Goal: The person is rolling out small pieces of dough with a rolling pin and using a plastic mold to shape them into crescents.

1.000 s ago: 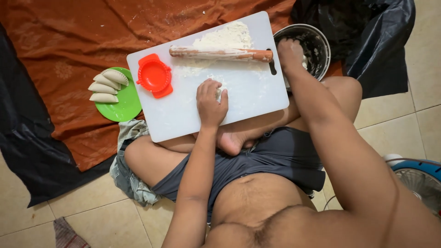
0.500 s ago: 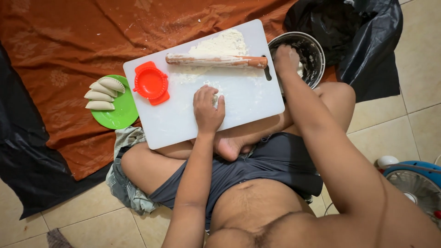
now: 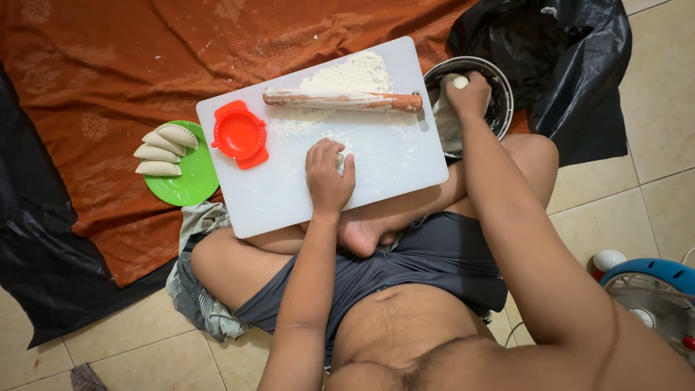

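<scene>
Board: white cutting board (image 3: 376, 174) resting across the person's crossed legs, not on the floor; floured, with a loose heap of flour (image 3: 355, 72) at its far edge.
Left hand: left hand (image 3: 327, 174) palm down near the middle of the board, fingers curled over a small piece of dough (image 3: 339, 161); most of the dough is hidden beneath it.
Right hand: right hand (image 3: 469, 94) inside the metal bowl (image 3: 501, 94) off the board's right end, closed around a pale lump; how firm the grip is cannot be told.
Rolling pin: wooden rolling pin (image 3: 342, 100) lying crosswise near the far edge, touching the flour heap, unheld.
Press: red dumpling press (image 3: 239, 135) open flat at the board's left end.
Plate: green plate (image 3: 190, 181) on the orange cloth (image 3: 108, 80) just left of the board, three folded dumplings (image 3: 161, 152) on it.
Risk, board: the board is balanced on legs; a shift of a knee or hard pressing by the left hand could tilt it.
Risk, pin: on a tilt, the free pin could roll off and scatter flour onto the cloth.
Risk, bowl: the bowl sits partly on the black plastic sheet (image 3: 565, 65) at the knee; a pull by the right hand could tip it.
</scene>
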